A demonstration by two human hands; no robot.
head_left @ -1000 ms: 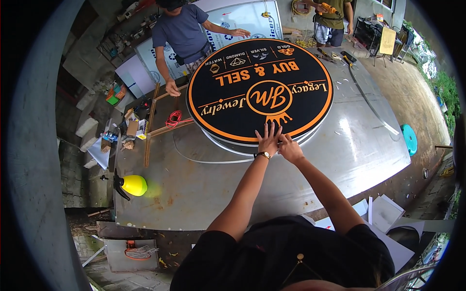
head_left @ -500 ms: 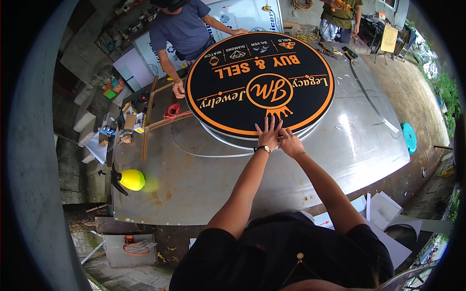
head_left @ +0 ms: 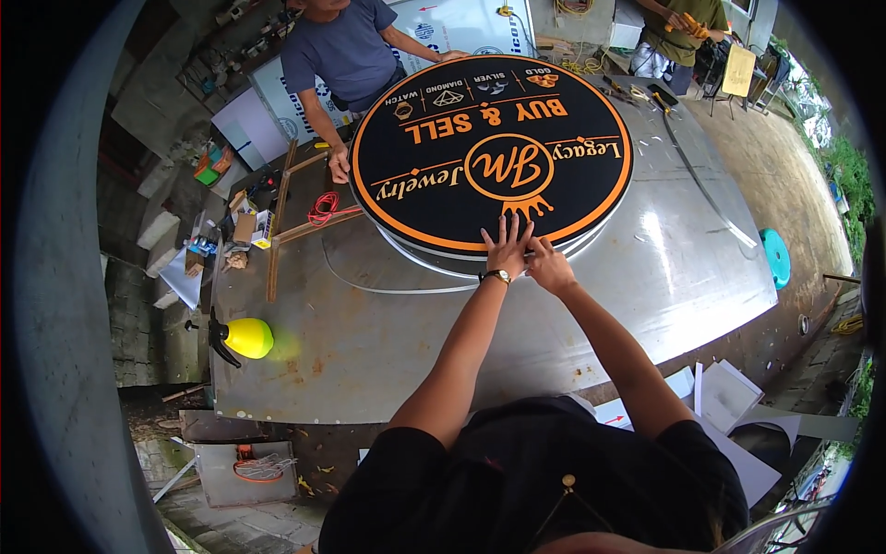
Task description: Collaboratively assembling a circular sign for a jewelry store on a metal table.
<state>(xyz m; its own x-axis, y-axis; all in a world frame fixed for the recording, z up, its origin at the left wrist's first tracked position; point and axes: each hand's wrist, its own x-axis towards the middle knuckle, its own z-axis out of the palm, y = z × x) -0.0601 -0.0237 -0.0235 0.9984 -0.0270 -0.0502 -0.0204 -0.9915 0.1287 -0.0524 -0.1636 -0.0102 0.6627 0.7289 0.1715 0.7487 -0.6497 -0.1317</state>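
A large round black sign (head_left: 434,198) with an orange border and orange and white lettering lies on a metal-topped table. My left hand (head_left: 508,249) rests flat on its near edge, fingers spread and pointing across the face. Close beside it, my right hand (head_left: 551,268) is curled round the sign's rim, its fingertips partly hidden. Under the face, the pale side of the sign shows, and a thin light strip (head_left: 406,289) curves out from it over the table. Across from me, a person's hand (head_left: 340,164) touches the left rim, and their other hand (head_left: 452,56) touches the far rim.
A yellow spray bottle (head_left: 247,338) stands on the table (head_left: 415,369) at left. Red cable (head_left: 323,209) lies by a wooden frame (head_left: 277,235). Tools (head_left: 637,93) and a long strip (head_left: 697,175) lie at right, near a teal stool (head_left: 775,258). Another person holds an orange tool (head_left: 694,25).
The view has shifted slightly. Both my hands stay at the sign's near rim, with little visible movement. At the far right, the person with the orange tool has moved rightward.
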